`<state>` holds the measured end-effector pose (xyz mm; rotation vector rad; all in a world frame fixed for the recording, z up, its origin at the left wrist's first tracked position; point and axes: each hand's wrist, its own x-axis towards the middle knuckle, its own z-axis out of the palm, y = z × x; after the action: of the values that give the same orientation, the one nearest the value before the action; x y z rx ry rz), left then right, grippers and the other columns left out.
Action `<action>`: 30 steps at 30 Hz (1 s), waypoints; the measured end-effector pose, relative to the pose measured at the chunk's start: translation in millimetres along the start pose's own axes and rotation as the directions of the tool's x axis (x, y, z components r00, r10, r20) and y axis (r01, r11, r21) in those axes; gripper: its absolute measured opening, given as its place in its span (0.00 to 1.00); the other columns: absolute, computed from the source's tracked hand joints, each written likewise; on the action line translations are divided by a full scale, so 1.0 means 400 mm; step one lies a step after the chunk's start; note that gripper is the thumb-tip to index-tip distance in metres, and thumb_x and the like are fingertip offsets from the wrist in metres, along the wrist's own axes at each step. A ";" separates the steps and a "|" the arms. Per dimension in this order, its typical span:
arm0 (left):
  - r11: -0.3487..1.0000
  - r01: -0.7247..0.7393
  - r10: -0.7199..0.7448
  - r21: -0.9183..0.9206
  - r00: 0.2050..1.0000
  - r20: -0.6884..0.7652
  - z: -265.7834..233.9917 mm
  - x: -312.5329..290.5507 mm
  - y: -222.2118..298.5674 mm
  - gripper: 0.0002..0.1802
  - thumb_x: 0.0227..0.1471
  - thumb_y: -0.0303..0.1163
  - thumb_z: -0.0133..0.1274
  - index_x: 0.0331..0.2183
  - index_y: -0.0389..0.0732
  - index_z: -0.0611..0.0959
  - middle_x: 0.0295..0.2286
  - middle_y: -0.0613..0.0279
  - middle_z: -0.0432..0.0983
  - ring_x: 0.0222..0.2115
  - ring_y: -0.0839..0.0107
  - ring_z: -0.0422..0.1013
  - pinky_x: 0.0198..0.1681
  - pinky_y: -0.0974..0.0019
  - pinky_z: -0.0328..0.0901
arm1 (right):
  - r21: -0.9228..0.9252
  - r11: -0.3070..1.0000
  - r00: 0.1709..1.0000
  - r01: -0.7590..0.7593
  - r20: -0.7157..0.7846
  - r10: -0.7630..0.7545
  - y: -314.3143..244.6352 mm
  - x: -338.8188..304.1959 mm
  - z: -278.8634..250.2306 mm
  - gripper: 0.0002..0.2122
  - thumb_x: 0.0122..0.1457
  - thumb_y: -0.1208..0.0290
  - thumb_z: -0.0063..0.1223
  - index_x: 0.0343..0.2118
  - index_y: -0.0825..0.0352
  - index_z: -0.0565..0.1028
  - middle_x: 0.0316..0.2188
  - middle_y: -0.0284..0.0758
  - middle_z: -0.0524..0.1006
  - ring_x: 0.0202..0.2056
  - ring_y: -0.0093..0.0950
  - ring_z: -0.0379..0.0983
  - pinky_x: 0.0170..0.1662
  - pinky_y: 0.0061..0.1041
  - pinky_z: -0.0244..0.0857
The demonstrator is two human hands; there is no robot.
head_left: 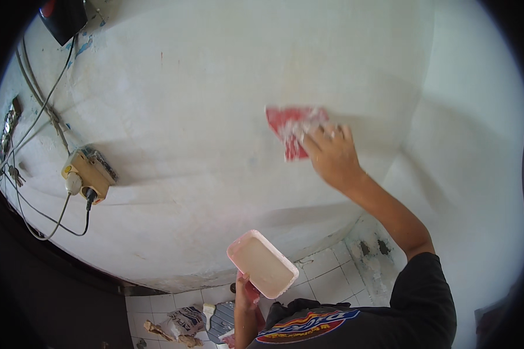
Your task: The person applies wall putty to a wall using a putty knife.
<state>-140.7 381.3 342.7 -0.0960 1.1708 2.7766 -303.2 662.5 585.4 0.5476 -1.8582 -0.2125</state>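
Note:
My right hand (335, 156) grips a red plastic putty spreader (291, 123) smeared with white paste. The spreader lies against the pale wall (204, 110), right of the middle of the view. Low in front of my body, my left hand (246, 289) holds a pink rectangular tray (277, 250) by its near-left side. Whitish paste covers the tray's inside. A red piece (252, 292) shows beside the left fingers under the tray; its kind is unclear.
A beige socket block (86, 174) with plugs and loose cables hangs on the left wall. On the tiled floor (330, 284) below lie a brush (208, 314), a crumpled printed bag (186, 321) and a grey ridged item (221, 321). A wall corner rises at right.

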 end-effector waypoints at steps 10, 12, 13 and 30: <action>0.999 -0.007 0.011 0.038 0.994 -0.107 0.023 -0.067 -0.092 0.43 0.49 0.44 0.54 0.61 0.38 0.58 0.54 0.52 0.65 0.52 0.59 0.68 0.51 0.57 0.68 | -0.189 0.959 0.971 -0.214 -0.150 0.187 0.219 0.022 -0.009 0.21 0.50 0.76 0.50 0.50 0.59 0.75 0.42 0.34 0.74 0.43 0.36 0.68 0.45 0.39 0.61; 0.995 -0.065 0.073 0.075 0.991 -0.116 0.043 -0.067 -0.108 0.32 0.55 0.43 0.47 0.57 0.38 0.64 0.49 0.53 0.71 0.49 0.60 0.71 0.49 0.58 0.69 | -0.156 0.983 0.995 -0.098 -0.040 0.093 0.172 -0.062 0.044 0.22 0.53 0.74 0.49 0.53 0.58 0.74 0.46 0.30 0.73 0.44 0.32 0.68 0.44 0.38 0.60; 0.995 -0.068 0.076 0.073 0.990 -0.116 0.048 -0.063 -0.116 0.32 0.55 0.43 0.47 0.57 0.38 0.64 0.49 0.53 0.71 0.49 0.60 0.71 0.49 0.58 0.69 | -0.156 0.983 0.995 -0.096 -0.042 0.090 0.144 -0.104 0.047 0.22 0.53 0.74 0.49 0.53 0.58 0.74 0.46 0.30 0.73 0.44 0.32 0.68 0.44 0.38 0.60; 0.999 -0.049 0.051 0.017 0.994 -0.102 0.088 -0.081 -0.166 0.42 0.49 0.45 0.54 0.60 0.38 0.58 0.52 0.52 0.67 0.51 0.59 0.69 0.51 0.56 0.69 | 0.089 0.994 0.998 0.055 -0.037 -0.052 0.091 -0.108 0.000 0.17 0.53 0.73 0.50 0.48 0.61 0.76 0.41 0.32 0.75 0.45 0.35 0.69 0.43 0.37 0.61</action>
<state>-99.5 449.3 323.7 -0.2123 1.2329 2.8368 -301.7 714.8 563.5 0.6603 -1.8274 -0.1541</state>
